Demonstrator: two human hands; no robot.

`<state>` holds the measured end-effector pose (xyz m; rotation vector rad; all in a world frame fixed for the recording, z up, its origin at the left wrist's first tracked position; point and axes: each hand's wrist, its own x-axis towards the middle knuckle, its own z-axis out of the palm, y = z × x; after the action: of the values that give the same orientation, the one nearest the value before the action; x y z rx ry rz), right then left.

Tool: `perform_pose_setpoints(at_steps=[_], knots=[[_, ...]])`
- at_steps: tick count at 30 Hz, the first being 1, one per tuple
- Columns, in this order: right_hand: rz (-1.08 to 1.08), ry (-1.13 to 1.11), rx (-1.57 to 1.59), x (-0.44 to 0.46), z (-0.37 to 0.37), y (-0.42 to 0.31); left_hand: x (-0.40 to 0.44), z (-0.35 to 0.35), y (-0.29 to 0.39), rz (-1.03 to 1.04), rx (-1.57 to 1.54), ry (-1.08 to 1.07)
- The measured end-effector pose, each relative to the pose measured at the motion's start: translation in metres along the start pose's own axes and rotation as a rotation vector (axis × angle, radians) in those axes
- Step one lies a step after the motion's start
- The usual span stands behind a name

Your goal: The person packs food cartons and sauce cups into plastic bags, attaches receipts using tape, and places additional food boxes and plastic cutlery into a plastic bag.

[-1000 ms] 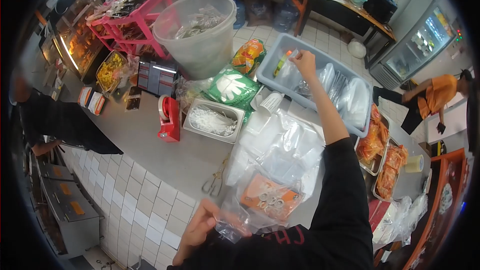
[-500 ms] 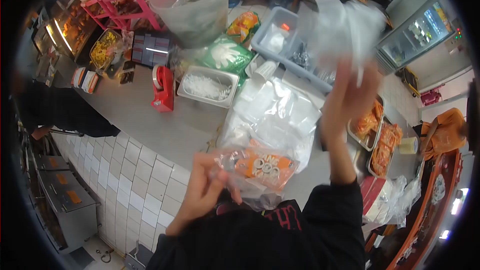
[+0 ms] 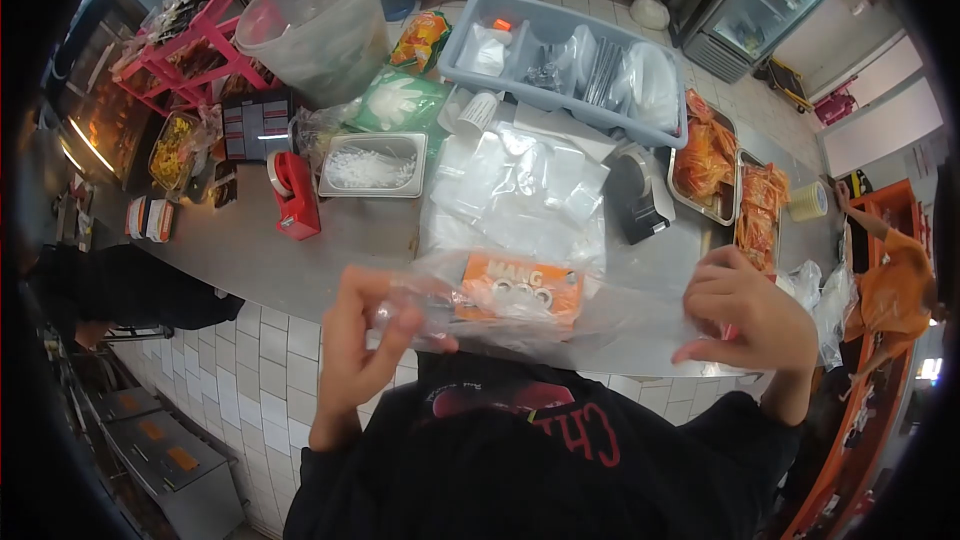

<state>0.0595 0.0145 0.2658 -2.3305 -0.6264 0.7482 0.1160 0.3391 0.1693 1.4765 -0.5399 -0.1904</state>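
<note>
In front of my body lies an orange printed box (image 3: 522, 288) inside a clear plastic bag (image 3: 620, 325), which is stretched sideways along the near counter edge. My left hand (image 3: 362, 340) is closed on the gathered left end of the bag. Farther right, my right hand (image 3: 755, 315) has its fingers curled around the bag's other end; a bit of red shows at its fingertips. Just beyond the box sits a stack of flat clear plastic bags (image 3: 520, 180). The plastic hides part of the box's lettering.
A red tape dispenser (image 3: 290, 198), a metal tray of white shreds (image 3: 372, 165) and a black dispenser (image 3: 637, 195) stand around the stack. Behind are a blue divided bin (image 3: 560, 15) and a large bucket (image 3: 315, 30). Food trays (image 3: 705, 155) sit right. Two other people (image 3: 130, 285) are nearby.
My right hand has come down from above the blue bin to the right end of the bag. The bagged box is now spread wider between both hands, and the view has shifted.
</note>
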Motion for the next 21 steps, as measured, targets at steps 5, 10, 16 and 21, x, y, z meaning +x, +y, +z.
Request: perform_pose_setpoints(at_steps=[5, 10, 16, 21], knots=[[-0.047, 0.235, -0.285, -0.022, 0.046, -0.007, -0.008, -0.03, 0.031, 0.236, 0.883, -0.218], [0.42, 0.333, 0.044, -0.026, 0.112, 0.052, -0.049, -0.035, -0.074, -0.017, 0.285, -0.301], [0.372, 0.767, 0.537, 0.091, 0.227, 0.121, -0.019, 0.073, -0.21, 0.22, 0.611, -0.551], [0.293, 0.545, 0.774, 0.041, 0.214, 0.114, -0.009, 0.096, -0.229, 0.181, 0.388, -0.585]])
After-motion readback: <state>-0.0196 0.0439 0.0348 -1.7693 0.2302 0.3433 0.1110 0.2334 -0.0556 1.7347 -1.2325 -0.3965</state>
